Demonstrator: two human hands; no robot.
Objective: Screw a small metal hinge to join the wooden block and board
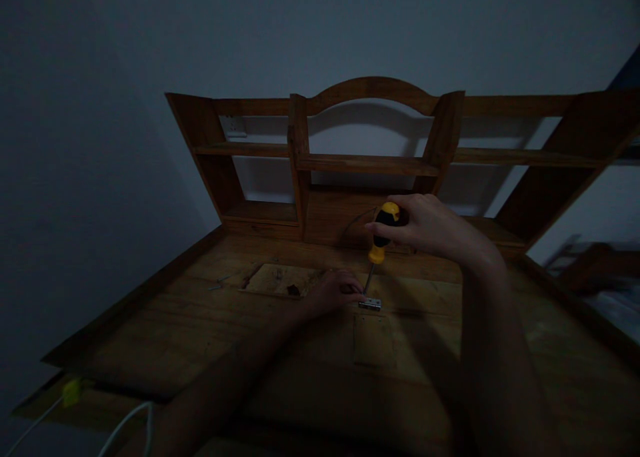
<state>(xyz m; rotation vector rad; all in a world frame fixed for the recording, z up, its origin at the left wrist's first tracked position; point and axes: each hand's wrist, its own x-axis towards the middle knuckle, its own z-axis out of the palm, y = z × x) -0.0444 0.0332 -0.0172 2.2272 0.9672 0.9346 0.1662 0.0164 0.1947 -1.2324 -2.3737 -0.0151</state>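
My right hand [423,222] is wrapped round the yellow and black handle of a screwdriver [380,234]. The screwdriver stands nearly upright, its shaft leaning down and left to a small metal hinge [370,304] on the wooden desktop [300,350]. Beside the shaft's tip, my left hand [335,292] has its fingers bent together, with fingertips against the hinge's left end. Whether a screw sits under the tip is hidden by those fingers. Just below the hinge, a rectangular wooden panel [374,340] is set in the desktop.
A wooden shelf unit [367,164] rises at the desktop's back, against the wall. Left of my left hand is a rectangular cutout [277,278] with a dark spot. Small screws [216,286] lie farther left. A white cable [127,420] runs at the front left.
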